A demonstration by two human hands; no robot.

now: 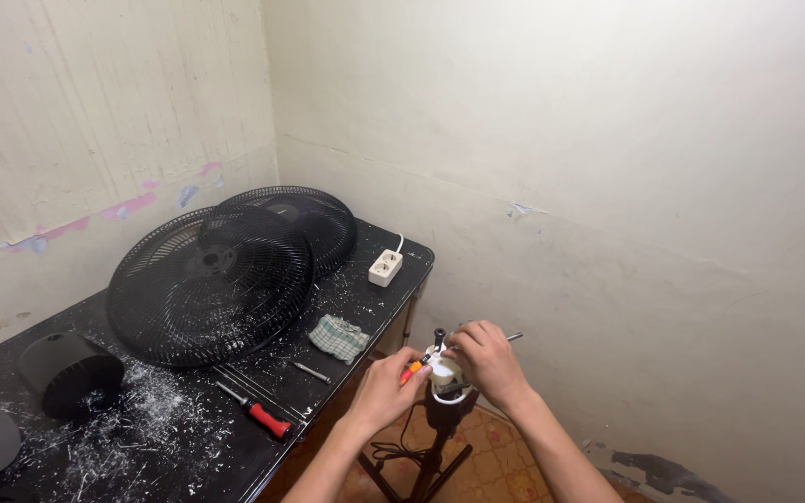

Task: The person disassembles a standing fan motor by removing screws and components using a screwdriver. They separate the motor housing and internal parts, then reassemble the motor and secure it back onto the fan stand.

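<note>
Both forearms rise bare from the lower edge of the view and lean toward each other, meeting just right of centre. The left hand [386, 384] comes in from the lower left, wrist nearly straight, fingers curled inward with the thumb side up — its grip is closed around something small and slim. The right hand [488, 359] arrives from the lower right, wrist bent slightly down, knuckles toward the camera, fingers folded over in a closed grip. The fingertips of the two hands nearly touch.
</note>
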